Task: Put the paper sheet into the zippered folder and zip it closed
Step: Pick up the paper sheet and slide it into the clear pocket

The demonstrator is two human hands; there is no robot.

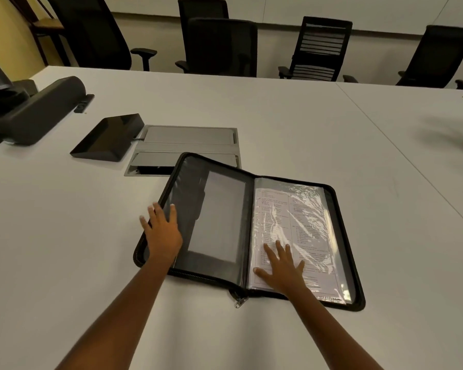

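- The big white table has the zippered folder lying on it, opened flat like a book, close in front of the person.
- The paper sheet lies on the right half of the folder. It looks like it sits under shiny clear plastic, so I think the putting-in part is done or nearly done.
- The step now looks like the start of closing. The left cover has to swing over onto the right half, and the paper must not slide or stick out.
- The left hand is at the outer edge of the left cover. Its fingers are straight and spread, with the tips on the cover. It grabs nothing. To lift the cover, I think the fingers need to hook under that edge.
- The right hand lies flat on the lower part of the paper with fingers spread wide, pressing it down. It holds nothing either. It has to get out of the way before the cover comes down.
- Both arms reach straight out from the person, a little apart.
- The small zipper pull hangs at the near edge by the fold, with no hand on it. After closing, it must be pulled all the way round the edge.
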